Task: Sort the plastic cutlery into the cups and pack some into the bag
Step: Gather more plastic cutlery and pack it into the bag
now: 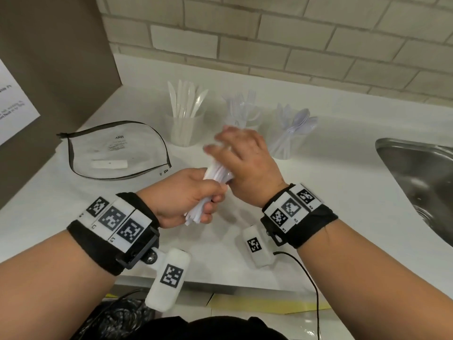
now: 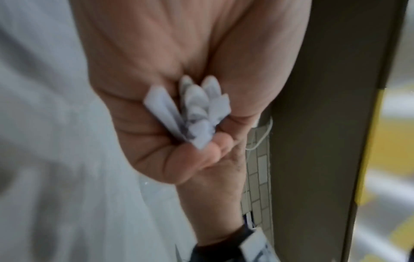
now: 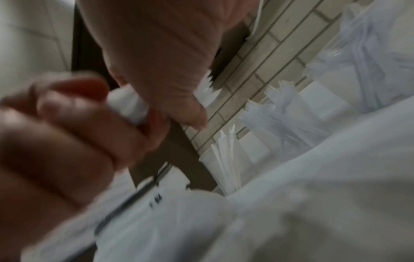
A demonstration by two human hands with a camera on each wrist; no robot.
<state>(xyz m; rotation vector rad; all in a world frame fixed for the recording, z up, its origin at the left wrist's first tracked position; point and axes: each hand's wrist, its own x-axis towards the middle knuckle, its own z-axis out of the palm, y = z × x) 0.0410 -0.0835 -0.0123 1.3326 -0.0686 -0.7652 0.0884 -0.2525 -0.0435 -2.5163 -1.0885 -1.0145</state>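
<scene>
My left hand (image 1: pixel 208 200) grips the lower part of a bundle of white plastic cutlery (image 1: pixel 217 173); the handle ends stick out of the fist (image 2: pixel 197 113). My right hand (image 1: pixel 241 155) is curled over the bundle's upper end, its fingers blurred, and the bundle (image 3: pixel 127 106) shows by its thumb. Both hands hover above the counter's middle. Behind them stand three clear cups: one with knives (image 1: pixel 186 128), one with forks (image 1: pixel 245 111), one with spoons (image 1: pixel 291 138). The clear bag with a black zip (image 1: pixel 117 150) lies flat to the left, zip open.
A steel sink (image 1: pixel 416 182) is set into the white counter (image 1: pixel 331 192) at the right. A brown panel (image 1: pixel 56 57) rises at the left, with a tiled wall (image 1: pixel 294 40) behind the cups. A black cable (image 1: pixel 311 278) hangs over the front edge.
</scene>
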